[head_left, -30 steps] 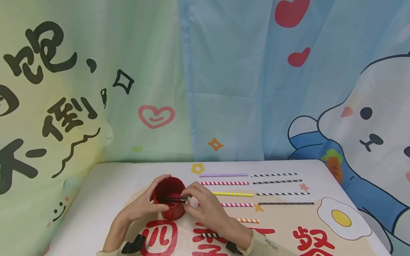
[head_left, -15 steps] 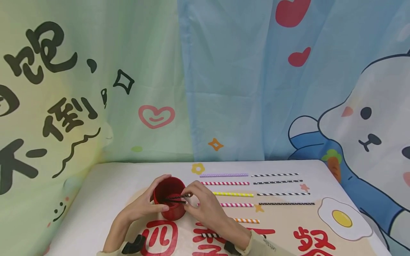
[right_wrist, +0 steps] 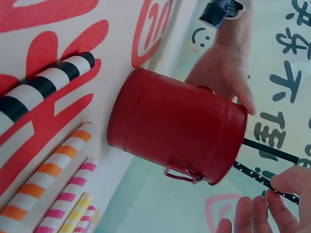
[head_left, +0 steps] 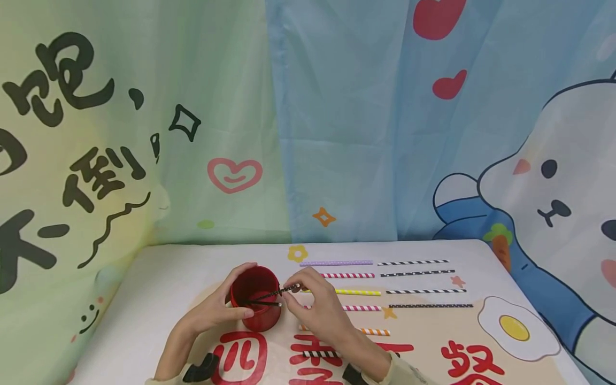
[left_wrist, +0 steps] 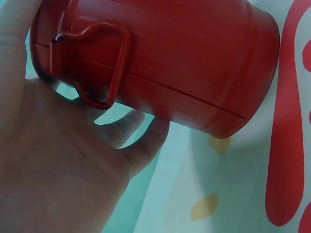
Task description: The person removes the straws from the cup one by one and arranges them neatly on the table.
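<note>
A small red metal bucket (right_wrist: 177, 124) with wire side loops stands on the table, its mouth tilted toward the head camera. My left hand (head_left: 216, 307) holds it from the left side, thumb near the rim. Between thumb and fingertips my right hand (head_left: 320, 313) pinches a black paper straw with white dots (right_wrist: 252, 175). The lower part of that straw is still inside the bucket, and its upper part sticks out past the rim. Another dark straw (right_wrist: 269, 150) leans in the bucket, apart from my right fingers. The left wrist view shows the bucket's side and loop, but not its inside.
To the right lie rows of paper straws: a purple one (head_left: 336, 263), a yellow one (head_left: 358, 292), an orange-striped one (head_left: 375, 332), pink-striped ones and several black-and-white ones (head_left: 425, 291). A short black-striped straw (head_left: 320, 354) lies in front. Printed curtains (head_left: 337, 133) hang behind the table.
My right hand has moved a little right, away from the bucket, drawing the dotted straw farther out over the rim. The other dark straw stays in the bucket. My left hand has not moved.
</note>
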A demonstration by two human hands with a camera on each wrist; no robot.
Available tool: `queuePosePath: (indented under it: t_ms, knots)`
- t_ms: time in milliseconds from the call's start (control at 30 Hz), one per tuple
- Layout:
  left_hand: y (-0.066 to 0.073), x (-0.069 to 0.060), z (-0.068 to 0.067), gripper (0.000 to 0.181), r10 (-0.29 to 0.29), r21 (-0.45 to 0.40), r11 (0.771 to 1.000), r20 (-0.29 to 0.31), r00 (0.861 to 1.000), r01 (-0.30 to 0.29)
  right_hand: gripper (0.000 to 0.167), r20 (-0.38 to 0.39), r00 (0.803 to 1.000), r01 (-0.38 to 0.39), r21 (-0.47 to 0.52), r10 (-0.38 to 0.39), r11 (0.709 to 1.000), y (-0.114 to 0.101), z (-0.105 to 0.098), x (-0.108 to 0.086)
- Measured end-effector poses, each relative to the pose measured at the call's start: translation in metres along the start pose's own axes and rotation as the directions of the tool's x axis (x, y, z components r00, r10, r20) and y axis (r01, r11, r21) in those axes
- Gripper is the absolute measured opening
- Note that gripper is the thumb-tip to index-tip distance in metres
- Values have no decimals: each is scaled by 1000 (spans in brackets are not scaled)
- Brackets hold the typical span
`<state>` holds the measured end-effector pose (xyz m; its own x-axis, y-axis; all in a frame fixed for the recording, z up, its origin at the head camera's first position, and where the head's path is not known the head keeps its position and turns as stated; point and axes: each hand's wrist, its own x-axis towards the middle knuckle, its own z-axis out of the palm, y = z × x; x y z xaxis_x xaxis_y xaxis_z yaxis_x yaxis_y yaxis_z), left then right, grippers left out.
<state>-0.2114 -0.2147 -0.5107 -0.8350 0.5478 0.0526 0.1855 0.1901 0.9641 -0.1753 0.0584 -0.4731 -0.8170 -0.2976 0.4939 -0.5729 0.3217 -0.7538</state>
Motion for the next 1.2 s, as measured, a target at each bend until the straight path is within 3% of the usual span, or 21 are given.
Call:
queuePosePath:
  t_ms: [400, 1200]
  knots:
    - [-1, 0, 0, 87, 17, -5, 1000, 6, 1000, -17, 24, -63, 997, -43, 19, 44, 999, -15, -28, -7]
    - [0, 0, 0, 85, 5, -24, 1000, 6, 1000, -5, 30, -184, 981, 55, -29, -59, 998, -53, -88, -20]
